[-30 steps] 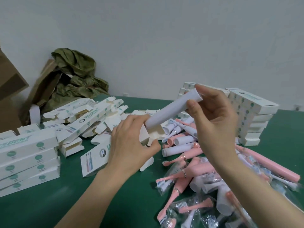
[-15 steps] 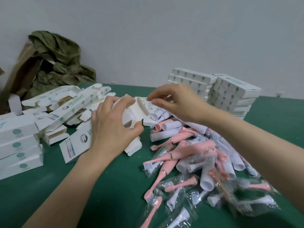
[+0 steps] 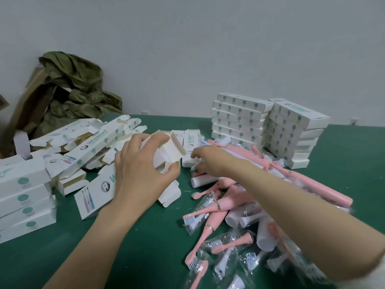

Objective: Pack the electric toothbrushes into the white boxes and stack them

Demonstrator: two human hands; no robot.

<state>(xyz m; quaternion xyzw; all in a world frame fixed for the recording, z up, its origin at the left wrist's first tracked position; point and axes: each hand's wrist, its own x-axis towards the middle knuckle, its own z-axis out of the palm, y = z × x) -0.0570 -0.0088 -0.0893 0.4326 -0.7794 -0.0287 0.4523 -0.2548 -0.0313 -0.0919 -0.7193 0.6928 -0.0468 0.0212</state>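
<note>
Toothbrushes (image 3: 225, 205) lie heaped at mixed angles on the green table (image 3: 125, 247), just right of both hands. The left hand (image 3: 137, 178) grips a white box (image 3: 166, 151) near its open end, which faces right toward the heap. The right hand (image 3: 206, 161), the nearer one, dips curled fingers into the heap's far end; whether it pinches anything cannot be told.

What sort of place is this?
Probably a small hand-packing workshop: stacks of closed white boxes, a heap of loose pink toothbrushes on a green table, and a pile of open boxes.
</note>
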